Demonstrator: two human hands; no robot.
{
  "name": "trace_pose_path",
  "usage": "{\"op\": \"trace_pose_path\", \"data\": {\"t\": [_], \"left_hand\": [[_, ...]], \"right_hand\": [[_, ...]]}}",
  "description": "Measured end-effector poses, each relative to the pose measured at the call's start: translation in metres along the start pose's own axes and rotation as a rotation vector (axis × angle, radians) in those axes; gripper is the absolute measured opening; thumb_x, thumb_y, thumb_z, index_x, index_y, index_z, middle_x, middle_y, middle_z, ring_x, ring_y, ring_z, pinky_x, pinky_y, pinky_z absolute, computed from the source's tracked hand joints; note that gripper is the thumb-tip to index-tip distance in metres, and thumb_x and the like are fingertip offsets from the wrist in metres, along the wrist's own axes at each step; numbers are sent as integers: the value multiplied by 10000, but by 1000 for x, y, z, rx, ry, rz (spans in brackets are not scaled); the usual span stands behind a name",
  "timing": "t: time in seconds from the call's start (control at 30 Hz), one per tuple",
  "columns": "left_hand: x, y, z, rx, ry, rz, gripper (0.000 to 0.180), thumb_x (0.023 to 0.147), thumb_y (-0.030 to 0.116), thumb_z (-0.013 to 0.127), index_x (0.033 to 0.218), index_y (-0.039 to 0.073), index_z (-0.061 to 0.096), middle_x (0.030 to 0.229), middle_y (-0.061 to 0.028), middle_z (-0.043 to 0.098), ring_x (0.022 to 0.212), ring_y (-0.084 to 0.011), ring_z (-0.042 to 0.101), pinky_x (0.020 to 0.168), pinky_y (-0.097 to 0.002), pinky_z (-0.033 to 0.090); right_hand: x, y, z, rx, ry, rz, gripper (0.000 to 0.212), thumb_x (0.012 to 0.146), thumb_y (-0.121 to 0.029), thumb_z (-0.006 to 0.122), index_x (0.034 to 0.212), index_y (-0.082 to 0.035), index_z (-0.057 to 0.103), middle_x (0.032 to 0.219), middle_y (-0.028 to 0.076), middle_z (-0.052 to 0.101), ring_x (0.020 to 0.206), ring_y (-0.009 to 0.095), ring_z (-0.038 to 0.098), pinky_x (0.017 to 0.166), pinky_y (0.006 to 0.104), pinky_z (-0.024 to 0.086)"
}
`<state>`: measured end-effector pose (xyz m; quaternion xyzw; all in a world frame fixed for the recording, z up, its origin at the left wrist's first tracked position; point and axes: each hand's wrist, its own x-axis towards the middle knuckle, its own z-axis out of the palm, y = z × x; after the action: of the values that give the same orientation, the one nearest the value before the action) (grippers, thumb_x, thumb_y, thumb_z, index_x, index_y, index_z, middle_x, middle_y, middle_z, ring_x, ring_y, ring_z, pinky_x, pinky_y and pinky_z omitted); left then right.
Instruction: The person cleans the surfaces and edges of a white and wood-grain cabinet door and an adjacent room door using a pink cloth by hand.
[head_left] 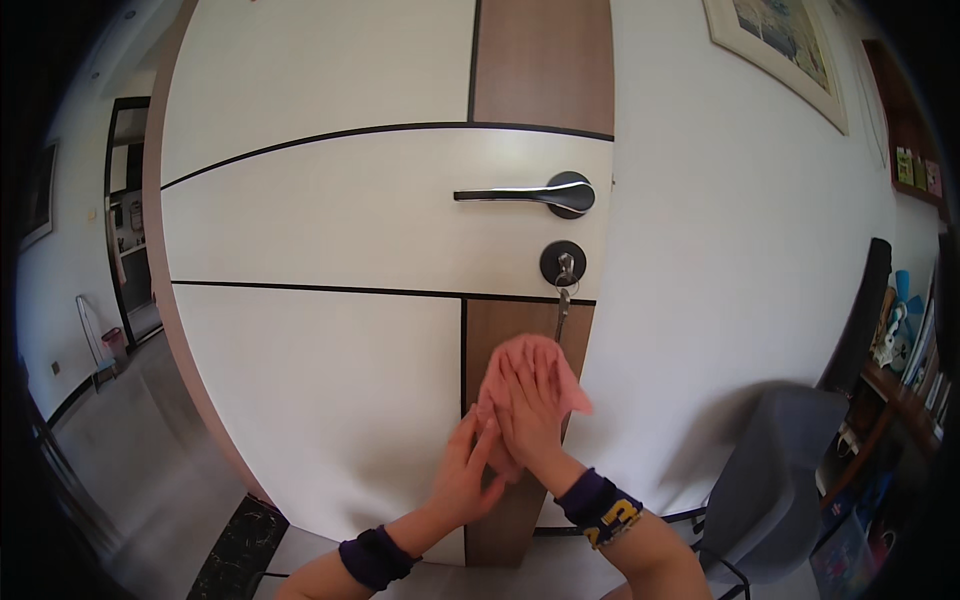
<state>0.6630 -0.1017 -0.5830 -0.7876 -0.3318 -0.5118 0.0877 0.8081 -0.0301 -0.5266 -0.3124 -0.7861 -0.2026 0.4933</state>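
Note:
A pink cloth [527, 352] lies bunched against the brown panel [500, 540] of a white door [320, 380], below the lock. My right hand [530, 415] presses it there with the fingers laid along the cloth, pointing up. Beside it on the left, my left hand [463, 475] touches the cloth's lower left edge, fingertips at its border and thumb apart. Above the cloth, a bunch of keys [563, 300] hangs from the black round lock [563, 263]. Higher up is a dark lever handle [525, 195].
To the right, a grey chair [775, 480] stands by the white wall [720, 250], near a wooden shelf [880, 400] with books and a blue fan. A framed picture [785, 50] hangs above. Left of the door, a hallway holds a pink bin [115, 343] and a doorway [130, 220].

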Motion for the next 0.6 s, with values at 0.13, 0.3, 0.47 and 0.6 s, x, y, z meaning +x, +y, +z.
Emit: {"op": "trace_pose_path", "data": {"t": [0.13,0.3,0.47,0.6], "left_hand": [[4,3,-16,50,27,-8,816,773,121,732,1484,-5,352,1521,-312,270,1368,-493,348,1108,-518,345],[4,8,-20,20,10,-18,792,773,138,733,1469,6,378,1521,-301,278,1362,-488,356,1105,-528,348],[-14,8,-21,34,-22,61,777,762,131,736,1454,15,403,1513,-292,294,1356,-476,369,1102,-528,355],[-7,7,-24,33,-6,78,764,760,121,733,1448,16,416,1513,-286,298,1351,-478,373,1099,-528,360]], "right_hand": [[77,-9,12,30,111,-76,548,955,-172,506,1470,-12,413,1540,200,364,1469,412,239,1195,483,203],[132,-31,3,-58,170,-33,561,961,-176,496,1493,-37,381,1561,176,334,1478,379,235,1202,442,208],[101,-30,14,-165,117,-95,570,982,-194,478,1515,-50,339,1581,156,296,1487,368,206,1196,435,221],[147,-28,0,-29,205,-85,535,987,-202,480,1490,-45,385,1562,164,320,1470,386,240,1181,403,264]]}}
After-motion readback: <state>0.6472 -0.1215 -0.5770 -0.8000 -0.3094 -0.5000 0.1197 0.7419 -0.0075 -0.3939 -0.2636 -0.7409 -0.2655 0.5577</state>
